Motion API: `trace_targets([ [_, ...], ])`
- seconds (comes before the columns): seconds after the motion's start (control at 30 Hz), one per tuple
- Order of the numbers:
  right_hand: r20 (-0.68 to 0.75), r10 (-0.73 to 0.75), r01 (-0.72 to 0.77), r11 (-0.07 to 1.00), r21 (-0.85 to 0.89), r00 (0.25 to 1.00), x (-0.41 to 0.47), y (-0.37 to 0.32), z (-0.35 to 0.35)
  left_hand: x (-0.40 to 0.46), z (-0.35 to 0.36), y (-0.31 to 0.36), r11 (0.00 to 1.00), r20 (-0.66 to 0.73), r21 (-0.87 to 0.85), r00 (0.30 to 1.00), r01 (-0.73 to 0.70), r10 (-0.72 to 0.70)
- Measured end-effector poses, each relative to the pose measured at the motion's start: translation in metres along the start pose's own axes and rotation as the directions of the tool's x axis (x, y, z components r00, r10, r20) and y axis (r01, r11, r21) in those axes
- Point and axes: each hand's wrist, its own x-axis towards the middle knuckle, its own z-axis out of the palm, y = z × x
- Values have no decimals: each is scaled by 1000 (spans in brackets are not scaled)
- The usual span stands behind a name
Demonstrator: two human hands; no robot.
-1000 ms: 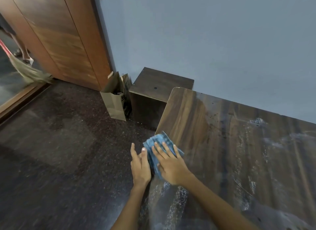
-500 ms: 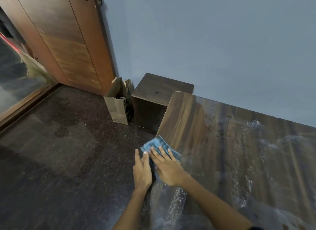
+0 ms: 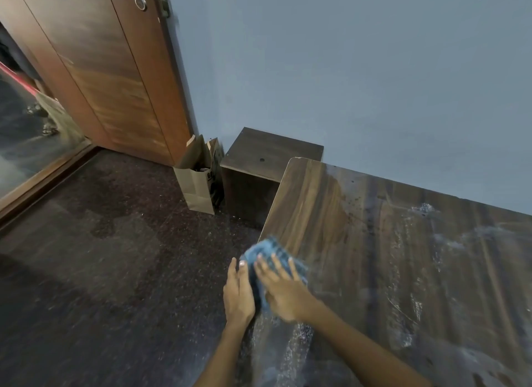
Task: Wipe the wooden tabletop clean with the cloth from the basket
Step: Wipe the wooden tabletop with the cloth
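Note:
A blue cloth (image 3: 269,252) lies at the left edge of the dark wooden tabletop (image 3: 388,257), partly hanging over it. My right hand (image 3: 283,291) presses flat on the cloth with fingers spread. Beside the table edge, my left hand (image 3: 238,294) is held flat and upright with fingers together, touching the cloth's left side. White dusty streaks and wet smears mark the tabletop near my wrists and farther right. No basket is in view.
A low dark wooden box (image 3: 259,168) stands beyond the table's far left corner, with a brown paper bag (image 3: 198,182) next to it. A wooden door (image 3: 115,70) is at the back left. Dark speckled floor (image 3: 100,271) spreads to the left.
The cloth and both hands stayed at the table's left edge, shifting only slightly along it. The view tilted upward, showing more of the door and wall.

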Motion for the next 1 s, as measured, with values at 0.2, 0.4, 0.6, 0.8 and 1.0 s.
trace_targets([
  [0.2,-23,31,-34,991,-130,999,-55,56,21,2,1,-3,1000,-27,9,1000,5,-4],
  [0.4,-12,458,-454,884,115,889,14,53,-24,-4,2,1,1000,-10,20,1000,15,-14],
  [0.6,-42,78,-74,993,88,996,-8,-38,15,-10,-2,2,999,-80,11,996,47,-46],
  [0.8,-112,-47,45,999,-18,993,-61,14,35,-19,-13,-15,999,-17,43,1000,20,-19],
  [1.0,-60,506,-498,860,111,860,-11,58,-17,-23,-18,-17,998,24,48,999,35,-36],
])
